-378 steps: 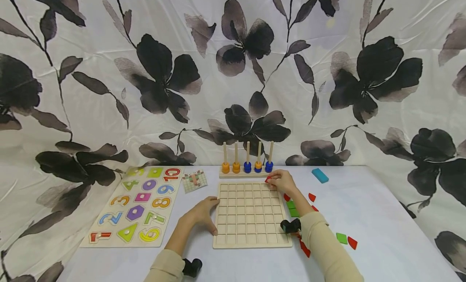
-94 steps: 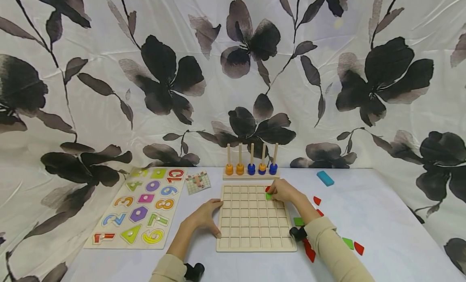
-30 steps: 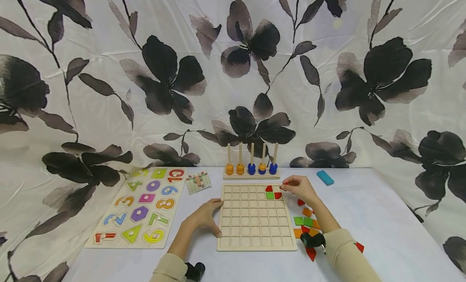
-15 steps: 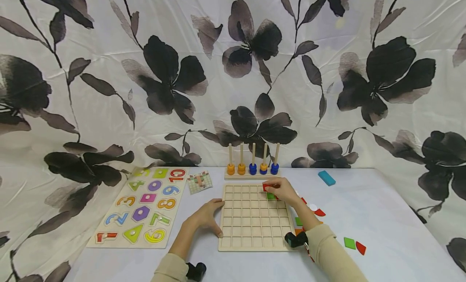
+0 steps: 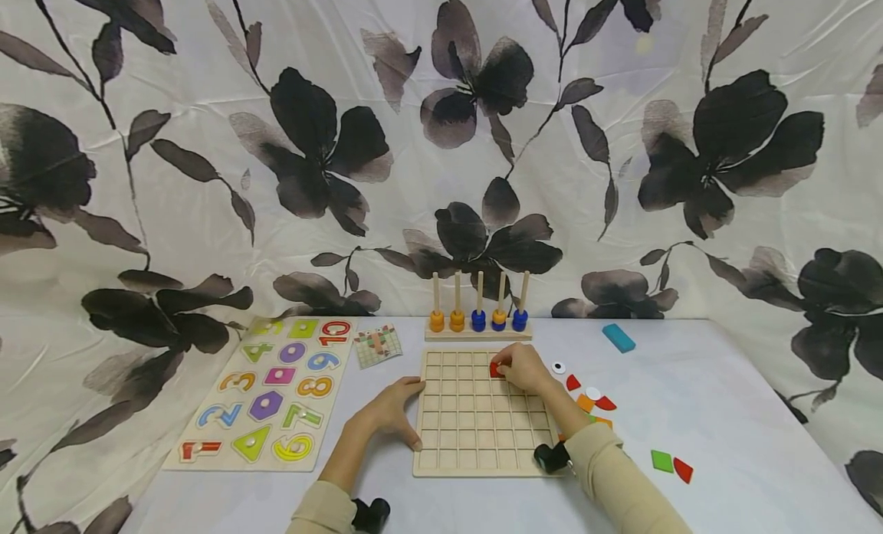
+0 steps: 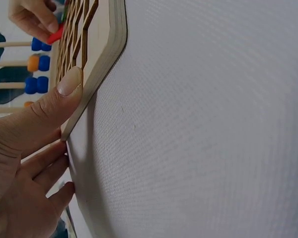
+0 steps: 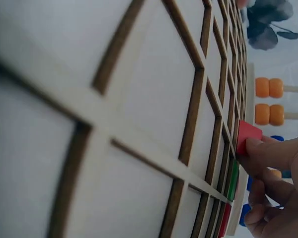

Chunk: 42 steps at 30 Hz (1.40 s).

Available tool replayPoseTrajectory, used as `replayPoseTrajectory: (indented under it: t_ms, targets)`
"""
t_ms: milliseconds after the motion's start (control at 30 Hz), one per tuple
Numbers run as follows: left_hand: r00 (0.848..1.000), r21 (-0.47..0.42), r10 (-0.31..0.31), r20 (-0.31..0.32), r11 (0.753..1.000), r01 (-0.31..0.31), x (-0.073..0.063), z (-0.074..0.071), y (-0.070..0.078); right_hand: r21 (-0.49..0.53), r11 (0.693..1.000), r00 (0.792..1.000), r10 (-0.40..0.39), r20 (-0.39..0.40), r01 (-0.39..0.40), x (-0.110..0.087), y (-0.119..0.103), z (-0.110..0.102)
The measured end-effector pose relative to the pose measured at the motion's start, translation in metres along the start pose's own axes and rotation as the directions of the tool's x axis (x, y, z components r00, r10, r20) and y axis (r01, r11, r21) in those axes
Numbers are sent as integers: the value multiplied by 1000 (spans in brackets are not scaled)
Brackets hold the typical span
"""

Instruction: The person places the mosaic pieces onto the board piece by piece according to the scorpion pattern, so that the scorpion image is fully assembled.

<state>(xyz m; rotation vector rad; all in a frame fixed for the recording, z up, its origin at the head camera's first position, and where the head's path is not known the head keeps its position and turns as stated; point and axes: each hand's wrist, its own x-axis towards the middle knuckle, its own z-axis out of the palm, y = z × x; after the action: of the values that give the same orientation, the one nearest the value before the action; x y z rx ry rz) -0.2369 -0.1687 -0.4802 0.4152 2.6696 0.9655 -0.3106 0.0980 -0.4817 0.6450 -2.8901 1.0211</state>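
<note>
My right hand (image 5: 524,368) pinches a red tile (image 5: 496,370) between thumb and fingers, over the upper right part of a wooden grid board (image 5: 462,469). In the right wrist view, the red tile (image 7: 248,134) stands tilted at the grid; a green tile (image 7: 232,181) and another red tile (image 7: 224,220) sit in cells nearby. From the head, my right hand hides those placed tiles. My left hand (image 5: 386,411) rests against the board's left edge with fingers spread. Its thumb (image 6: 69,82) lies on the board's rim in the left wrist view.
Loose red, orange and green tiles (image 5: 662,461) and white discs (image 5: 558,367) lie right of the board. Behind it stands a peg rack (image 5: 478,335) with rings. A number puzzle (image 5: 255,404), a pattern card (image 5: 378,345) and a blue block (image 5: 618,338) are on the table.
Over the last second my right hand has carried a red tile leftward from beyond the board's upper right corner, then slightly down toward the second row. My left hand has stayed put.
</note>
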Motion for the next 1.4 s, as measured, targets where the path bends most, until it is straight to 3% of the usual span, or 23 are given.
replayPoseTrajectory:
  t_ms: [533, 767, 967, 1100, 1233, 1400]
  targets:
    - [1000, 2, 14, -5, 1000, -14, -1, 0, -1, -151, 988, 1000, -30, 9, 31, -1, -11, 2]
    - [1000, 4, 7, -8, 1000, -7, -2, -1, 0, -114, 990, 993, -74, 96, 84, -3, -8, 1]
    - [999, 12, 43, -6, 999, -42, -1, 0, -1, -64, 977, 959, -184, 214, 202, -9, -3, -17]
    - [999, 4, 49, -5, 999, -49, 0, 1, -2, -15, 991, 971, -130, 203, 135, -20, 9, -41]
    - [999, 4, 43, -5, 999, -43, 0, 1, -1, -12, 1000, 988, 22, 151, -20, -40, 27, -68]
    - [999, 5, 31, -8, 1000, -31, 0, 0, -2, 3, 989, 984, 145, 105, -146, -72, 51, -89]
